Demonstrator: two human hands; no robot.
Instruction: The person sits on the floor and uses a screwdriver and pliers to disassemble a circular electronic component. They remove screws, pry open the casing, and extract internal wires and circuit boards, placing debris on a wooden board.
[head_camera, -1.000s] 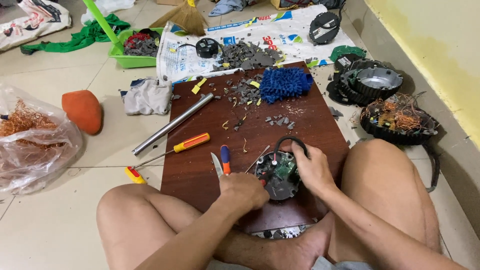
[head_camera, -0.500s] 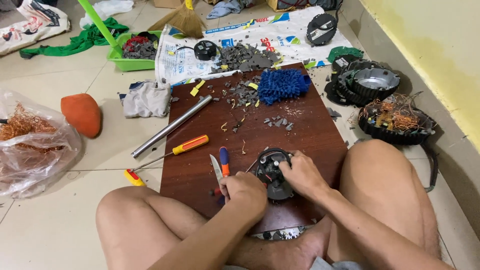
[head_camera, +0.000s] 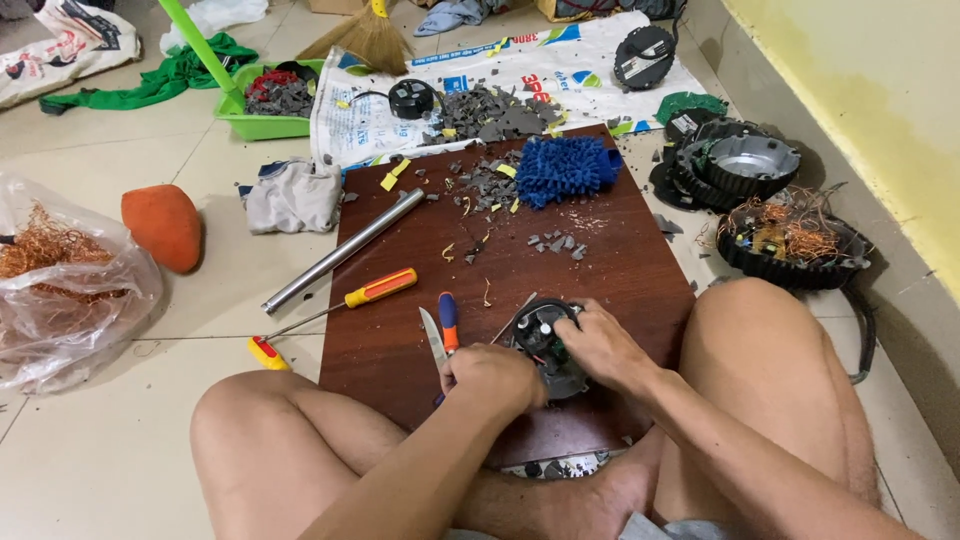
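On the brown board (head_camera: 400, 300) between my knees, my right hand (head_camera: 600, 345) clamps the round black motor part (head_camera: 545, 345) while my left hand (head_camera: 495, 378) clenches over a tool I cannot make out, whose slip could gouge my fingers.

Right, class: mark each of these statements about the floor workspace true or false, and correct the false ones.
1. Both hands are on the round black motor part on the wooden board. True.
2. The blue mop head lies on the tiles beside the bag. False: it lies at the board's far edge.
3. The orange-handled screwdriver lies near the metal pipe. True.
4. The plastic bag holds grey scraps. False: it holds copper wire.
5. The right hand holds the pipe. False: it grips the motor part.
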